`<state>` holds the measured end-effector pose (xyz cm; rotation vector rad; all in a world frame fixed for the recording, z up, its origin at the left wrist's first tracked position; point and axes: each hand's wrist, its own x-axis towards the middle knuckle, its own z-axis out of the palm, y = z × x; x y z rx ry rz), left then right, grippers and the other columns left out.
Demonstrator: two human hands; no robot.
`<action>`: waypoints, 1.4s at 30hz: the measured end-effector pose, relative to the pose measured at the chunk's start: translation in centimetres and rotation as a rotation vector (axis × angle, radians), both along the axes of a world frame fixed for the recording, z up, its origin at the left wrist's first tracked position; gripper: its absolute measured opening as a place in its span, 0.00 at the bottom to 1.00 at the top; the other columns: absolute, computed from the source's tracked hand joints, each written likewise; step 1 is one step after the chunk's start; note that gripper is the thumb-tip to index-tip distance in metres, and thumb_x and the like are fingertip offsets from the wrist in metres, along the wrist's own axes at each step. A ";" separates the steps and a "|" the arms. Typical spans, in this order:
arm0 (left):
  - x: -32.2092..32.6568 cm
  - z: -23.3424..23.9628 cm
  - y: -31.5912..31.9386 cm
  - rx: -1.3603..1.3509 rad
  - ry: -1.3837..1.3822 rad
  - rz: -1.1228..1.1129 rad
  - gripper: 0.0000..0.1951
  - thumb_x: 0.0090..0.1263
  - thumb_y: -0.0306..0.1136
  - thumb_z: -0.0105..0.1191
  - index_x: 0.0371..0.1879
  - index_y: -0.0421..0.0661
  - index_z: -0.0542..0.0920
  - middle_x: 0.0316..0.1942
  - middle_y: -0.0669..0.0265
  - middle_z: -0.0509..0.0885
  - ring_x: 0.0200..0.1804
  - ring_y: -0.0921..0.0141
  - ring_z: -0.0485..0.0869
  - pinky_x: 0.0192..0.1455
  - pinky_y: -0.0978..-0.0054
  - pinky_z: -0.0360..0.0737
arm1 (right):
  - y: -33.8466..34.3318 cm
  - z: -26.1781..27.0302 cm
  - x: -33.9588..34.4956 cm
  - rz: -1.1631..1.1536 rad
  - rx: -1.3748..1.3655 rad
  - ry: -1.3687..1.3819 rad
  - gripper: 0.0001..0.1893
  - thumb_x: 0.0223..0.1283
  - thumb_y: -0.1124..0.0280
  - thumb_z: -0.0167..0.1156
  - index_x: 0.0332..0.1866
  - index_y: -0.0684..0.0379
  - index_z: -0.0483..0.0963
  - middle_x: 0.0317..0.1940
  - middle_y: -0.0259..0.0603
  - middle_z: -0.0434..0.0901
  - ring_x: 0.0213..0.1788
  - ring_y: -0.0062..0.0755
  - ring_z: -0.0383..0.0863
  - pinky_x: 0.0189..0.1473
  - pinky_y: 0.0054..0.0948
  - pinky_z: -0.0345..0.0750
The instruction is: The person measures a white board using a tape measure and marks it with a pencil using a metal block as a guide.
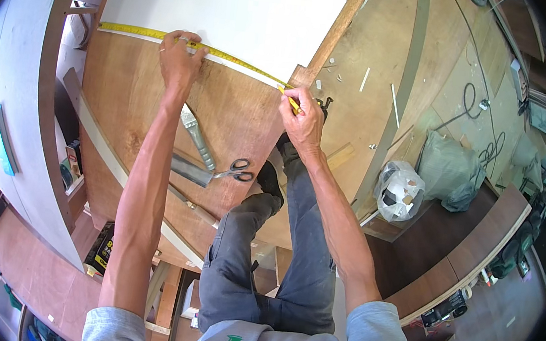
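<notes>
A yellow tape measure blade (pixel 133 30) stretches across the white sheet (pixel 230 6), along its near edge, from the left end to the right corner. My left hand (pixel 180 58) lies over the blade left of the middle, thumb and fingers pinning it to the sheet. At the right corner my right hand (pixel 304 119) grips a yellow pencil (pixel 294 105), its tip close to the sheet's edge and the blade's right end. A dark object (pixel 326 107), partly hidden behind that hand, cannot be made out. Bare brown plywood (pixel 240 99) extends below the sheet.
On the plywood lie scissors (pixel 240 169), a flat blade tool with a taped handle (pixel 201 140), a grey metal strip (pixel 190 170) and a handled tool (pixel 202 213). A wooden strip (pixel 334 34) borders the sheet's right side. Plastic bags (pixel 400 191) and cables (pixel 470 101) are at right.
</notes>
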<state>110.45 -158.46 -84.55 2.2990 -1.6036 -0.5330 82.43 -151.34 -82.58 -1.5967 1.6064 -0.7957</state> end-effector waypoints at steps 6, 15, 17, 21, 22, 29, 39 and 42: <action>0.0 -0.1 0.0 -0.005 0.015 -0.001 0.13 0.61 0.35 0.71 0.44 0.49 0.87 0.60 0.58 0.76 0.65 0.54 0.72 0.69 0.57 0.72 | 0.1 -0.4 0.2 -0.025 -0.003 0.007 0.07 0.61 0.74 0.66 0.40 0.58 0.75 0.28 0.46 0.81 0.30 0.46 0.83 0.32 0.41 0.77; -0.1 -0.1 -0.1 0.002 0.019 0.004 0.13 0.61 0.35 0.72 0.44 0.49 0.87 0.60 0.58 0.76 0.65 0.53 0.72 0.70 0.57 0.71 | 0.1 -0.8 0.4 -0.033 -0.030 0.019 0.07 0.60 0.74 0.66 0.39 0.58 0.75 0.26 0.45 0.79 0.29 0.45 0.82 0.31 0.41 0.76; -0.2 -0.1 -0.1 0.002 0.019 0.004 0.13 0.61 0.35 0.72 0.44 0.49 0.87 0.60 0.58 0.76 0.65 0.53 0.72 0.70 0.57 0.71 | 0.1 -0.8 0.4 -0.033 -0.029 0.031 0.07 0.60 0.74 0.66 0.39 0.57 0.75 0.25 0.45 0.79 0.28 0.46 0.82 0.31 0.41 0.76; -0.1 0.0 0.0 -0.001 0.021 0.008 0.13 0.61 0.35 0.72 0.44 0.49 0.87 0.61 0.57 0.76 0.65 0.53 0.72 0.70 0.57 0.72 | 0.0 -0.8 0.6 -0.036 -0.047 0.047 0.07 0.60 0.73 0.66 0.39 0.57 0.75 0.25 0.46 0.79 0.28 0.46 0.82 0.31 0.42 0.76; -0.2 0.1 -0.1 0.002 0.022 0.010 0.13 0.61 0.35 0.72 0.44 0.49 0.87 0.61 0.57 0.76 0.65 0.53 0.72 0.70 0.57 0.72 | 0.0 -0.8 0.5 -0.037 -0.045 0.042 0.07 0.60 0.73 0.66 0.39 0.57 0.75 0.25 0.46 0.79 0.28 0.46 0.82 0.31 0.42 0.76; -0.4 0.3 -0.3 0.038 0.004 0.021 0.13 0.61 0.34 0.72 0.44 0.50 0.87 0.62 0.61 0.75 0.67 0.55 0.71 0.69 0.57 0.74 | 0.1 -0.9 0.5 -0.039 -0.030 0.043 0.07 0.60 0.73 0.67 0.39 0.57 0.75 0.25 0.46 0.79 0.28 0.47 0.81 0.31 0.43 0.75; -0.3 0.1 -0.1 0.004 0.030 0.017 0.13 0.61 0.34 0.72 0.44 0.50 0.88 0.61 0.57 0.76 0.65 0.53 0.72 0.70 0.56 0.72 | 0.0 -0.8 0.6 -0.053 -0.050 0.035 0.07 0.60 0.74 0.66 0.39 0.57 0.75 0.24 0.46 0.78 0.27 0.47 0.81 0.30 0.43 0.75; -0.1 -0.2 -0.1 -0.010 0.021 0.008 0.13 0.61 0.34 0.72 0.44 0.50 0.87 0.60 0.57 0.76 0.65 0.53 0.72 0.70 0.56 0.72 | 0.0 -0.9 0.6 -0.049 -0.044 0.043 0.07 0.60 0.74 0.66 0.39 0.57 0.75 0.24 0.46 0.78 0.27 0.47 0.81 0.30 0.43 0.75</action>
